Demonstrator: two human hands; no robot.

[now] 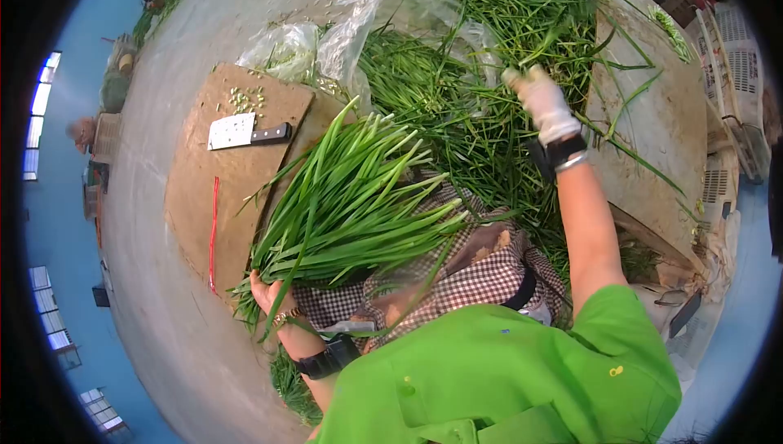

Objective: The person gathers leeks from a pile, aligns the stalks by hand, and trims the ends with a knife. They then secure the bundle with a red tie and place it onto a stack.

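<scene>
**Left hand [266, 291] grips a bunch of long green leaves [351, 199] as the gloved right hand [545, 106] reaches over a heap**

A person in a bright green shirt [506, 362] holds the bunch across a brown-and-white checked cloth [481, 281] on the lap, its pale stem ends fanned toward the far side and the right. The bare left hand closes around the gathered near-left end, a gold-coloured bracelet [287, 317] at its wrist. The right hand, in a whitish glove [555, 118], is held out with fingers loosely extended at a large, tangled heap of green leaves [522, 150]; whether its fingertips touch the leaves cannot be told.

To the left, a cleaver with a broad metal blade and black handle [232, 132] lies flat on a tan wooden board [188, 191], small pale-green cut pieces [247, 100] scattered just beyond it and a thin red strip [215, 236] nearer the person. Crumpled clear plastic [347, 40] lies between board and heap. At right, loose leaves stretch over a pale, worn board [652, 126].
</scene>
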